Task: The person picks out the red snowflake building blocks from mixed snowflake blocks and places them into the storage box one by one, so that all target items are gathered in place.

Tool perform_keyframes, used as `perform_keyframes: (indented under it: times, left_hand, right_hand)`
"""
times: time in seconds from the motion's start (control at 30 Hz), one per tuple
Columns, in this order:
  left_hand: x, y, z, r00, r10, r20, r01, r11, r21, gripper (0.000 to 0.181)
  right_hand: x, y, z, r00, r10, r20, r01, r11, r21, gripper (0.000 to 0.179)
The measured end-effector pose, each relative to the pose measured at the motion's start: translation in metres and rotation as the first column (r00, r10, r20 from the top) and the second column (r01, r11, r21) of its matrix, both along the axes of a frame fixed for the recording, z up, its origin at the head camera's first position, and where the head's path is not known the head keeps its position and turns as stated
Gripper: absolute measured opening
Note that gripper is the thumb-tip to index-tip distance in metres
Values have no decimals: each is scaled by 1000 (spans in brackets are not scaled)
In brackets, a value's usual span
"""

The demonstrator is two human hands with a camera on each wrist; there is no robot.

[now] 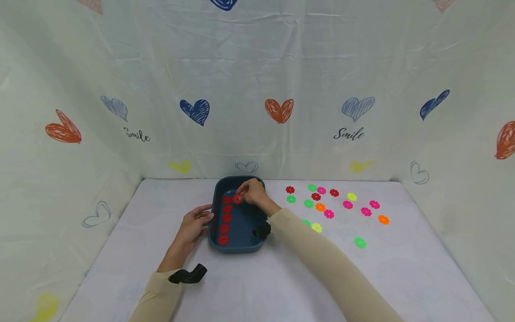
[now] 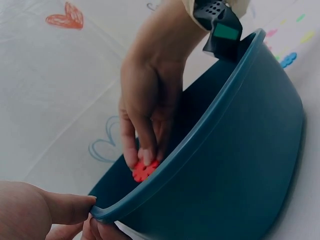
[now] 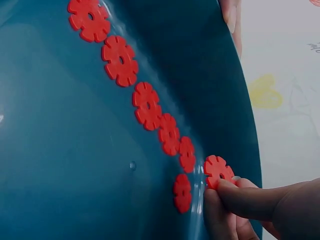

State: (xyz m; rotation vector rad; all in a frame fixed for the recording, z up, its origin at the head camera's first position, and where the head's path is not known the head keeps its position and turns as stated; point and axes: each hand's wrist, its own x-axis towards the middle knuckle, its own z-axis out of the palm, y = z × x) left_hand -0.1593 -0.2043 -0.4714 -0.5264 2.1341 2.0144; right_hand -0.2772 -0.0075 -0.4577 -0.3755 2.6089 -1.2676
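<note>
A dark blue plastic tub [image 1: 241, 249] stands on the table, its deep wall [image 2: 215, 150] filling much of the left wrist view. My left hand [image 1: 192, 228] pinches the tub's left rim between thumb and fingers. Inside, several red notched plastic discs [image 3: 148, 106] form a line along one side wall, with one disc [image 3: 182, 193] beside the line's end. My right hand [image 1: 253, 192] reaches into the tub's far end. It pinches another red notched disc [image 3: 218, 170] between thumb and fingers, just above the tub floor.
Green, pink, orange, yellow and dark red notched discs [image 1: 320, 207] lie scattered on the white table [image 1: 402, 277] right of the tub. A white curtain [image 1: 241, 58] printed with hearts hangs behind and at both sides. Black wrist devices [image 1: 188, 274] sit on both sleeves.
</note>
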Motion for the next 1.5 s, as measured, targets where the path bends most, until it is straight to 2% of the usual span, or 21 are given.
perform_keyframes:
  times: [0.3, 0.6, 0.73, 0.83, 1.0, 1.27, 1.5]
  left_hand:
    - [0, 1, 1, 1000, 1, -4, -1, 1000, -2, 44]
    - [0, 1, 0, 1000, -1, -11, 1, 1000, 0, 45]
    - [0, 1, 0, 1000, 1, -14, -1, 1000, -1, 44]
    - [0, 2, -1, 1000, -4, -18, 4, 1000, -3, 44]
    - [1, 3, -3, 1000, -8, -22, 8, 1000, -2, 44]
    - [2, 3, 0, 1000, -5, -25, 5, 1000, -4, 45]
    - [2, 2, 0, 1000, 4, -20, -4, 1000, -11, 45]
  right_hand:
    - [0, -6, -4, 999, -29, 39, 28, 999, 28, 15]
    - [-6, -5, -12, 998, 2, 59, -7, 997, 74, 19]
    - [-3, -5, -12, 998, -4, 59, -1, 995, 96, 15]
    - [0, -6, -14, 999, -12, 39, 8, 994, 112, 17]
    - [6, -6, -15, 999, -17, 51, 11, 994, 113, 19]
    - [7, -9, -16, 999, -3, 39, -1, 995, 98, 19]
    - [7, -14, -17, 999, -31, 44, 26, 993, 112, 21]
